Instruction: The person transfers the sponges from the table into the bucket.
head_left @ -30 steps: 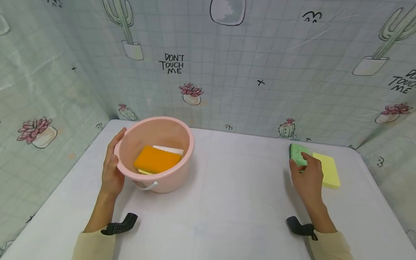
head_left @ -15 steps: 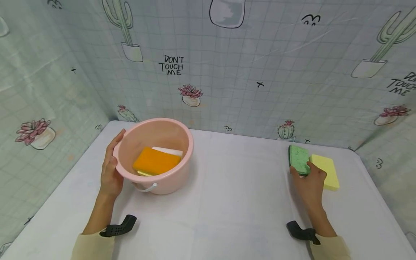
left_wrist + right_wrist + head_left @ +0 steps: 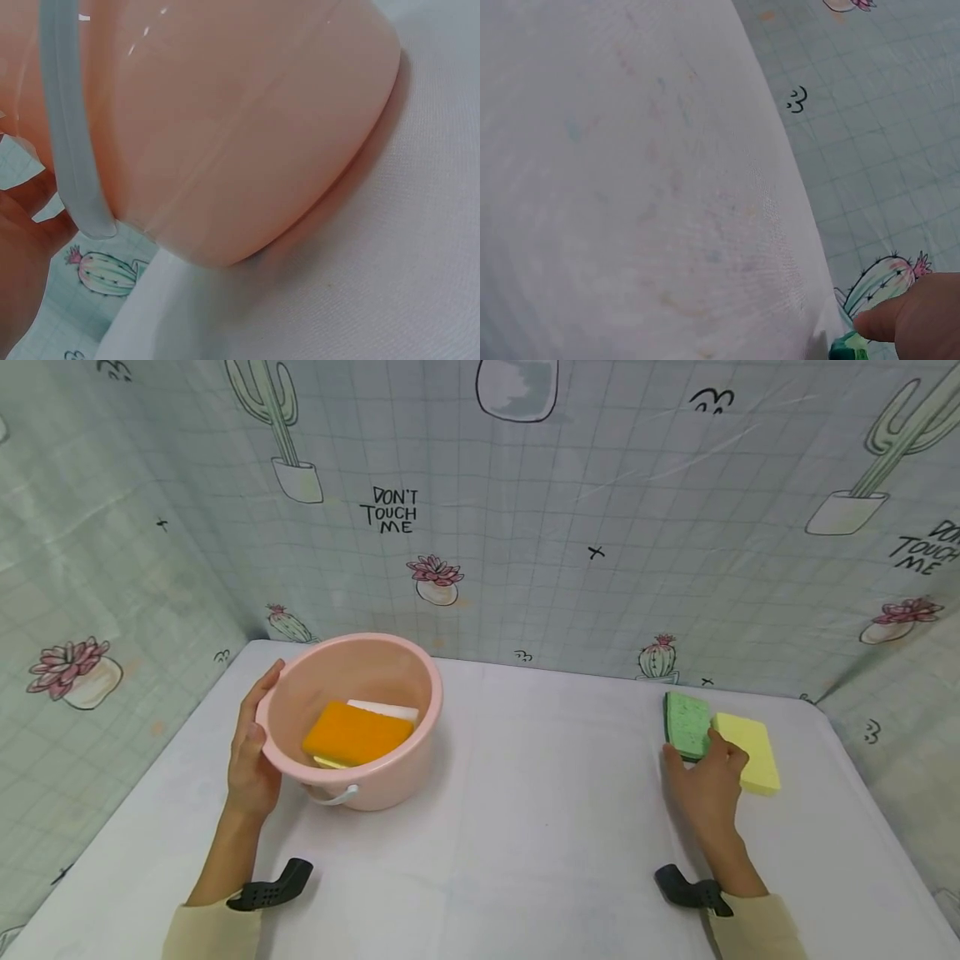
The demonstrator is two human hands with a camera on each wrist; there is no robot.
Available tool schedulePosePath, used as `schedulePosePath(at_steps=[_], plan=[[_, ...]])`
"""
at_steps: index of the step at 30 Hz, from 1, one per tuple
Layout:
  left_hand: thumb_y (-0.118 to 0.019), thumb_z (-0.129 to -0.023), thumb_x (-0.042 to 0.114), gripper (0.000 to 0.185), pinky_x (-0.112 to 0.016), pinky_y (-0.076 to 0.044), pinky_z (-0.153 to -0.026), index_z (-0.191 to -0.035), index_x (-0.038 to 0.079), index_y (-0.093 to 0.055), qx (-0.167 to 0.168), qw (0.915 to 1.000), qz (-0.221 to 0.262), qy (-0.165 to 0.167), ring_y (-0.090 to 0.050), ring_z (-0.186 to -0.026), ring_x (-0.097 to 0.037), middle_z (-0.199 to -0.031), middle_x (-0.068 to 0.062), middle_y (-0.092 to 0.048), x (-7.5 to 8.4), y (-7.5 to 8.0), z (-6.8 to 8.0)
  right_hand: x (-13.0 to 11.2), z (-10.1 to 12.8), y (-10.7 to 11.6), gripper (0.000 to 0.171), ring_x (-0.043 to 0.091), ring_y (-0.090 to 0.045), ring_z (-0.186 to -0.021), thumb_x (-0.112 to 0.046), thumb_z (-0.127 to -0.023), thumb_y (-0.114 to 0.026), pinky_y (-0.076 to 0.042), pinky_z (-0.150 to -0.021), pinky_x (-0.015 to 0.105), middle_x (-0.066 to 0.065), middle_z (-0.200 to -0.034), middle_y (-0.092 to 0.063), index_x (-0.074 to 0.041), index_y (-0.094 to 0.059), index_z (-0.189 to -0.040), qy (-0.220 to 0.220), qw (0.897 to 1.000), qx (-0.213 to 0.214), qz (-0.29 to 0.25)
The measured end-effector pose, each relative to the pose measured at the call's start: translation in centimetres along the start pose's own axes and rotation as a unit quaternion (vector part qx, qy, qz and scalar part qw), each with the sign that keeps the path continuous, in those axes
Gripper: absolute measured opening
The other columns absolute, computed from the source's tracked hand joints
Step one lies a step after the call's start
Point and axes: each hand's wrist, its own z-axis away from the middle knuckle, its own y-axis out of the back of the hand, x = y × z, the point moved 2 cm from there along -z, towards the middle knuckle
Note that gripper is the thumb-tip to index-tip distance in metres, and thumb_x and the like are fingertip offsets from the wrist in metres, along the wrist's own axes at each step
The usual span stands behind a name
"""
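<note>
My left hand [image 3: 252,764] holds the left side of a pink bucket [image 3: 390,781], its fingers along the outside of the rim. Inside the bucket, an orange sponge [image 3: 356,732] lies on top of a white piece [image 3: 390,710] and a pale yellow one [image 3: 330,763], both mostly covered. In the left wrist view, the bucket's pale handle [image 3: 71,127] hangs beside the fingers. At the right, my right hand [image 3: 705,785] pinches the near end of a green sponge [image 3: 686,722] between thumb and fingers. The right wrist view shows only the thumb [image 3: 922,322] and a corner of this sponge.
A yellow sponge [image 3: 752,752] lies just right of the green one, close to my right fingers. The white table [image 3: 525,827] stretches between bucket and sponges. A cactus-printed curtain [image 3: 517,527] rises behind the table and along both sides.
My right hand has come down and closed on the near end of the green sponge, which stays in place. The left hand and bucket have not visibly moved.
</note>
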Motion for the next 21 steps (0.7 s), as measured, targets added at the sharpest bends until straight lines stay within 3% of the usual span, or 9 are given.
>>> schedulePosePath(at_steps=[12,21], plan=[[-0.046,-0.095,0.026,0.059,-0.025,-0.035,-0.104,-0.148,0.008,-0.031,-0.01,0.9999,0.009,-0.007,-0.024,-0.136,-0.029,-0.156,-0.012,-0.02,0.0,-0.2,-0.1,-0.1,-0.7,0.0,0.07,0.056,-0.05,-0.085,-0.027,-0.093,-0.055,-0.045,-0.062,0.059,0.037,-0.13,-0.019,0.012,-0.025,-0.143,-0.003,1.0,-0.007,0.025],[-0.046,-0.094,0.027,0.059,-0.024,-0.035,-0.104,-0.149,0.009,-0.031,-0.005,1.0,0.001,-0.003,-0.024,-0.136,-0.029,-0.155,-0.01,-0.022,0.1,0.0,0.0,-0.4,-1.0,-0.3,0.066,0.055,-0.038,-0.115,-0.013,-0.089,-0.06,-0.033,-0.095,0.063,0.038,-0.135,-0.021,0.011,-0.03,-0.142,0.007,0.999,-0.031,-0.008]])
